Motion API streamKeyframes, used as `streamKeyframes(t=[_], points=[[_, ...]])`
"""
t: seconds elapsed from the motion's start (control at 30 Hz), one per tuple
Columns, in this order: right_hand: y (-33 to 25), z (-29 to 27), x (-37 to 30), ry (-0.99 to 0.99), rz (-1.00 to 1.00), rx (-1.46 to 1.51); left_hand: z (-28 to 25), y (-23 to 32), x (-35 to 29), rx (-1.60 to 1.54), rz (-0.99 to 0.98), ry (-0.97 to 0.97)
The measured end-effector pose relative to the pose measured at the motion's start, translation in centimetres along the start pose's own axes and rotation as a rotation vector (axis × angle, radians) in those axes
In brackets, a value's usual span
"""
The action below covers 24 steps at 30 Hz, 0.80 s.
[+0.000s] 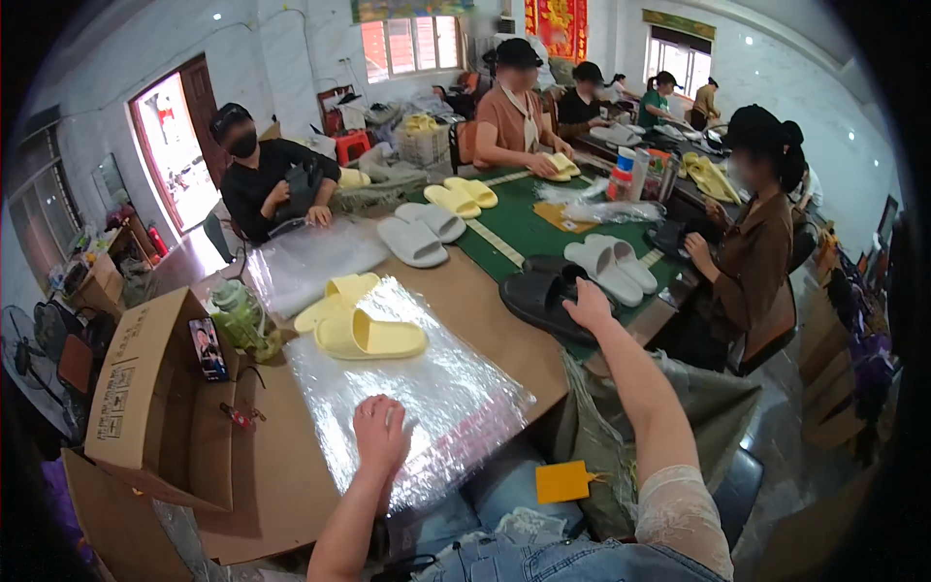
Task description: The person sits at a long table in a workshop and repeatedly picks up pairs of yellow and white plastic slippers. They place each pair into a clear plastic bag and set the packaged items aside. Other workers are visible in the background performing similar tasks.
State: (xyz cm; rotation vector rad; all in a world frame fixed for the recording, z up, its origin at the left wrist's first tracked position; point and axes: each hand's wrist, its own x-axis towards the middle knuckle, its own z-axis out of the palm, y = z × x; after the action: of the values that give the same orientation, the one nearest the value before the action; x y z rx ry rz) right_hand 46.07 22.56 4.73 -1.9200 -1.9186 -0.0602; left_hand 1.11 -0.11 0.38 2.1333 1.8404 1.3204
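Note:
My left hand point(380, 432) rests on a stack of clear plastic bags point(446, 398), fingers loosely bent and nothing visible in them. Beyond it, a pair of pale yellow slide slippers lies on the bags; the nearer slipper point(370, 337) is turned sideways and overlaps the farther one point(335, 299). My right arm stretches forward, and my right hand point(590, 308) grips the near edge of a black slipper point(533, 299) in a black pair. Its fingertips are partly hidden against the dark slipper. A white pair of slippers point(611, 272) sits just beyond that hand.
An open cardboard box point(155, 388) stands at left, a phone point(207, 349) at its edge. Grey slippers point(412, 242) and yellow slippers point(461, 197) lie farther back on the table. Co-workers sit around the far sides. A grey-green sack point(630, 417) hangs below the right table edge.

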Motion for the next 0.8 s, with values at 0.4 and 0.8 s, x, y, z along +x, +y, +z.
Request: streamKeyframes(t=[0.4,0.8], points=[[-5.7,2.1,-3.9,0.134,-0.062,-0.147,-1.3,0.9,-0.5,0.039,-0.05,-0.002],[-9.8,3.0,-9.9,0.178,-0.036,-0.124,-0.8,0.1,-0.3,0.025,-0.001,0.01]])
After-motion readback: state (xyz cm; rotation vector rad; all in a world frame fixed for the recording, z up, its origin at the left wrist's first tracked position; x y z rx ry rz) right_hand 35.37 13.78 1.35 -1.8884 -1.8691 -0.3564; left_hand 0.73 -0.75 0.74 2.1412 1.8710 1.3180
